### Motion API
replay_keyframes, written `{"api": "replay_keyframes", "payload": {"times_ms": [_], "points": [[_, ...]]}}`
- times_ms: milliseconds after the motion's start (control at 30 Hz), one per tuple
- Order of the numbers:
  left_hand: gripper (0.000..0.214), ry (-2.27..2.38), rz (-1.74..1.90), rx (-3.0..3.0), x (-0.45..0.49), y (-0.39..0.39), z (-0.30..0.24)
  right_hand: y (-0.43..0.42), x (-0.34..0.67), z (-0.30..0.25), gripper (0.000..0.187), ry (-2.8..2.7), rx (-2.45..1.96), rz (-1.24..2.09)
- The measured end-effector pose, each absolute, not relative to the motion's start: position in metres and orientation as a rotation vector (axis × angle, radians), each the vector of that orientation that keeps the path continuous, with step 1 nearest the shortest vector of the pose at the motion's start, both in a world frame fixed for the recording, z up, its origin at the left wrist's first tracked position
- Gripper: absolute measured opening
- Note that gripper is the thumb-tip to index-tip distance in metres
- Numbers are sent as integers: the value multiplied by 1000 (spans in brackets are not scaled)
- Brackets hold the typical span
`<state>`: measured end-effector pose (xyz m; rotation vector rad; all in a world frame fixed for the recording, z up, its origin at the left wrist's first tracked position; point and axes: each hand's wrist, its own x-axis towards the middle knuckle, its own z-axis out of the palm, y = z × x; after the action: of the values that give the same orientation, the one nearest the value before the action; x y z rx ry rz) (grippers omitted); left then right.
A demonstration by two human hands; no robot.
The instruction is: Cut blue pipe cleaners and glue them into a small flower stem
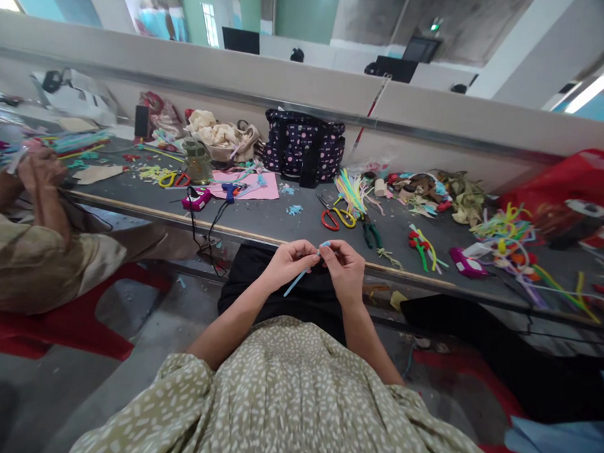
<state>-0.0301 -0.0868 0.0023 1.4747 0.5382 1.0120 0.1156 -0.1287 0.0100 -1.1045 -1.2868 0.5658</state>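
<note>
My left hand (289,262) and my right hand (344,268) meet in front of me, just below the near edge of the grey worktable (276,221). Both pinch a thin light-blue pipe cleaner (304,273). Its upper end sits between my right fingertips and its lower end sticks out down-left past my left hand. Both hands are closed on it, over my dark lap. On the table just beyond lie red-and-yellow scissors (335,217) and green-handled pliers (371,234).
A dark dotted bag (303,149), a pink sheet (250,187), a glue gun (197,199) with cord and heaps of coloured pipe cleaners (507,234) crowd the table. Another person's hands (39,172) work at the left. A red chair (61,324) stands left; a red bag (570,178) lies right.
</note>
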Motion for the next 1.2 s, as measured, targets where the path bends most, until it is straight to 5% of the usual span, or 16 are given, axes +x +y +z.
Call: {"api": "replay_keyframes", "payload": {"times_ms": [1200], "points": [[33,542,904,1461,-32,-88,1,-131,114,4,19,-1229,-1067,600]]}}
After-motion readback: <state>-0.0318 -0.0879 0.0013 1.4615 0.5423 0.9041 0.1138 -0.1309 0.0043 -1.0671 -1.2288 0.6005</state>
